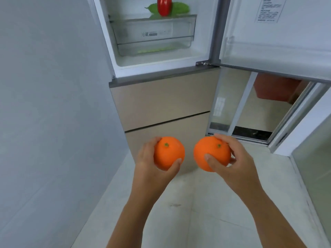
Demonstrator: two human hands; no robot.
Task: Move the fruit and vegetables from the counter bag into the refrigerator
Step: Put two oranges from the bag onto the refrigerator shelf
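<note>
My left hand (pixel 152 167) grips an orange (pixel 169 152) with a green stem spot. My right hand (pixel 232 161) grips a second orange (pixel 211 153) beside it. Both are held low in front of the refrigerator (pixel 161 99), whose upper compartment stands open. On the glass shelf inside sit a red pepper (pixel 164 5) and green leafy vegetables (pixel 180 8). Below the shelf is a clear crisper drawer (pixel 154 34) with something green faintly showing at its bottom. The counter bag is out of view.
The refrigerator door (pixel 279 33) is swung open to the right, with an empty door bin. A grey wall (pixel 50 104) runs close on the left. Two beige lower drawers are closed. A sliding glass door frame (pixel 250 111) stands at the right over light floor tiles.
</note>
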